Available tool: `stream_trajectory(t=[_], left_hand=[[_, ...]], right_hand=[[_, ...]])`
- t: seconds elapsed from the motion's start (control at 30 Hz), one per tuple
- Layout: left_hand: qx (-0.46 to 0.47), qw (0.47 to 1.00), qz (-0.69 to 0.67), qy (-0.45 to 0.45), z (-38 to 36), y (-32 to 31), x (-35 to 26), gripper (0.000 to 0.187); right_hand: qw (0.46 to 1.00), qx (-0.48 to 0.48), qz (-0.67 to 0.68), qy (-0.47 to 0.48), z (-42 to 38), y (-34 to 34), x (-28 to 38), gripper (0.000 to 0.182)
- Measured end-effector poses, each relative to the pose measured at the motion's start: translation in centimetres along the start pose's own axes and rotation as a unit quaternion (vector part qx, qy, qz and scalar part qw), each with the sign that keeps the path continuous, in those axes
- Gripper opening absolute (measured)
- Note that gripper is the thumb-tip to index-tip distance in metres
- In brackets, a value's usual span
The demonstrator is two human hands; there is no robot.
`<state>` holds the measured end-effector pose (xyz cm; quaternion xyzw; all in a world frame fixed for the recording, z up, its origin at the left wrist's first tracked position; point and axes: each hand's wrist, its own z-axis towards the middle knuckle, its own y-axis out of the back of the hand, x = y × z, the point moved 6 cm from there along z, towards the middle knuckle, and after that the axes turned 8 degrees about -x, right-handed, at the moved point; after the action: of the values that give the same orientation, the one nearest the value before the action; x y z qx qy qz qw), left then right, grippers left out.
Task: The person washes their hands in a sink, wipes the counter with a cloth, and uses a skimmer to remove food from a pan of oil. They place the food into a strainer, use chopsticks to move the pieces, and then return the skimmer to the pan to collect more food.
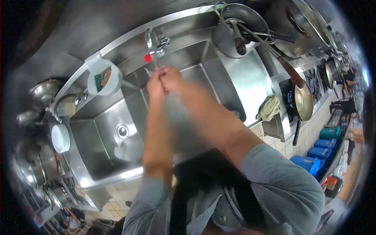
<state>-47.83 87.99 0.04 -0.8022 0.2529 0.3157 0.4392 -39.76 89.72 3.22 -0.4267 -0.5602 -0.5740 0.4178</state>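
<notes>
Stainless-steel twin-basin sink (pixel 131 172) fills the middle of the view; drain visible in L basin. Two forearms, in grey sleeves (pixel 282 176), reach over it, R forearm blurred. Big grey metal pot (pixel 223 45) sits at the sink's back R corner w/ long-handled utensils in/across it. Round brass-coloured frying pan (pixel 304 103) is on the stove at far R, blue flame just beside it. Round white plastic tub (pixel 115 83) stands on the back L rim w/ a green-and-reddish pack on it.

L hand (pixel 156 83) and R hand (pixel 171 79) are clasped, fingers folded in on each other, under the curved chrome faucet (pixel 149 39), over the R basin; can't tell if anything's btwn the palms. Crumpled pale-green cloth (pixel 269 107) lies at the R counter's edge. Stack of white plates (pixel 60 139) is on the L rim. Smallest: round bright-red spot (pixel 147 58) nr the faucet.
</notes>
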Motion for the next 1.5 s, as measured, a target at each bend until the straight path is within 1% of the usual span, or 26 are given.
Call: stream_trajectory(t=[0.03, 0.13, 0.2, 0.27, 0.3, 0.33, 0.4, 0.43, 0.47, 0.5, 0.57, 0.6, 0.7, 0.8, 0.87, 0.93, 1.07, 1.13, 1.2, 1.27, 1.3, 1.33, 1.37, 1.4, 1.47, 1.5], left_hand=[[0.021, 0.999, -0.022, 0.043, -0.2, -0.6, -0.4, 0.029], [-0.029, 0.999, 0.007, 0.045, -0.7, -1.4, -1.0, 0.027], [-0.025, 1.0, -0.008, -0.001, -0.5, -1.5, -0.1, 0.025], [-0.047, 0.995, 0.013, -0.087, -0.3, -1.6, 0.2, 0.024], [-0.017, 0.998, 0.0, -0.066, -0.8, -2.1, 0.0, 0.019], [-0.018, 0.998, 0.0, -0.063, -1.4, -2.6, -0.7, 0.019], [-0.017, 0.999, -0.01, -0.029, -1.7, -3.3, -1.6, 0.02], [0.057, 0.996, -0.073, 0.014, -1.1, -3.7, -1.4, 0.019], [0.059, 0.995, -0.076, 0.017, -1.1, -3.9, -0.8, 0.019], [0.021, 0.999, -0.033, -0.028, -1.1, -3.5, -0.8, 0.02], [-0.023, 0.994, 0.022, -0.104, -2.2, -3.4, -1.0, 0.02], [-0.021, 0.995, 0.024, -0.099, -3.0, -3.8, -1.1, 0.02], [0.007, 0.998, -0.047, -0.043, -3.0, -3.9, -0.4, 0.014], [0.013, 0.999, -0.028, -0.039, 0.0, -1.1, 0.2, 0.019], [0.032, 0.989, -0.143, 0.023, -0.6, -1.1, -0.1, 0.025], [0.041, 0.984, -0.162, 0.058, -2.1, -2.8, -0.4, 0.03], [0.061, 0.988, -0.138, 0.022, -1.2, -0.8, 1.7, 0.032], [0.064, 0.989, -0.131, 0.014, -0.3, 0.6, 2.8, 0.032], [0.052, 0.996, -0.069, 0.011, 0.6, 1.5, 3.0, 0.03], [0.018, 0.997, -0.073, 0.035, 0.6, 2.0, 3.0, 0.025], [-0.015, 0.995, -0.076, 0.059, 0.3, 1.8, 2.8, 0.022], [-0.013, 0.995, -0.073, 0.065, -0.6, 0.6, 1.8, 0.022], [-0.002, 0.998, -0.067, 0.018, -1.7, -1.1, -0.2, 0.014], [0.011, 0.998, -0.062, -0.027, -2.5, -2.2, -1.0, 0.009], [0.025, 0.999, -0.031, -0.003, 0.4, 0.5, 0.8, 0.006], [0.032, 0.999, -0.003, 0.01, 1.8, 1.6, 1.3, 0.014]], right_hand=[[0.997, -0.025, -0.046, 0.055, -0.1, 0.3, 0.8, 0.018], [0.994, -0.067, -0.046, 0.07, -0.1, 0.7, 1.4, 0.016], [0.996, -0.036, -0.067, 0.049, 1.0, 1.2, 1.1, 0.016], [0.996, 0.004, -0.089, 0.017, 2.0, 1.6, 0.7, 0.015], [0.991, 0.01, -0.117, 0.059, 2.5, 1.2, 0.2, 0.016], [0.991, 0.01, -0.118, 0.056, 2.3, 1.0, -0.4, 0.016], [0.993, -0.018, -0.057, 0.098, 2.1, 0.8, 0.2, 0.017], [0.993, -0.02, -0.061, 0.097, 2.0, 1.1, 0.4, 0.017], [0.998, -0.012, -0.02, 0.065, 1.8, 1.3, 0.3, 0.019], [0.999, -0.002, 0.023, 0.032, 1.6, 1.0, 0.3, 0.023], [0.993, 0.038, 0.115, 0.012, 6.0, -3.7, -9.3, 0.022], [0.985, 0.058, 0.16, -0.001, 8.1, -5.9, -14.0, 0.021], [0.995, 0.029, -0.087, 0.023, 2.0, 1.2, -1.3, 0.02], [0.996, 0.044, -0.068, 0.022, -0.5, 2.0, 2.4, 0.021], [0.998, 0.03, -0.054, 0.004, -0.7, 1.7, 3.0, 0.014], [0.977, 0.02, 0.198, -0.072, -0.6, 1.0, 2.5, 0.007], [0.965, 0.017, 0.245, -0.094, -0.1, 0.3, 4.7, 0.01], [0.935, 0.049, 0.313, -0.163, 0.6, -0.3, 4.9, 0.013], [0.955, 0.054, 0.26, -0.133, 1.0, 0.2, 5.8, 0.012], [0.995, -0.002, 0.104, 0.006, 1.1, 1.2, 7.1, 0.009], [0.995, -0.006, 0.103, 0.004, 1.0, 1.4, 7.1, 0.009], [0.999, -0.027, 0.002, 0.026, 0.8, 1.9, 7.1, 0.008], [0.993, -0.048, -0.101, 0.045, 0.6, 2.4, 7.1, 0.007], [0.992, -0.056, -0.104, 0.037, 0.2, 2.7, 6.3, 0.007], [0.992, -0.004, -0.124, 0.009, -0.4, 2.6, 4.4, 0.006], [0.992, 0.02, -0.119, -0.024, -1.0, 3.1, 3.8, 0.005]])
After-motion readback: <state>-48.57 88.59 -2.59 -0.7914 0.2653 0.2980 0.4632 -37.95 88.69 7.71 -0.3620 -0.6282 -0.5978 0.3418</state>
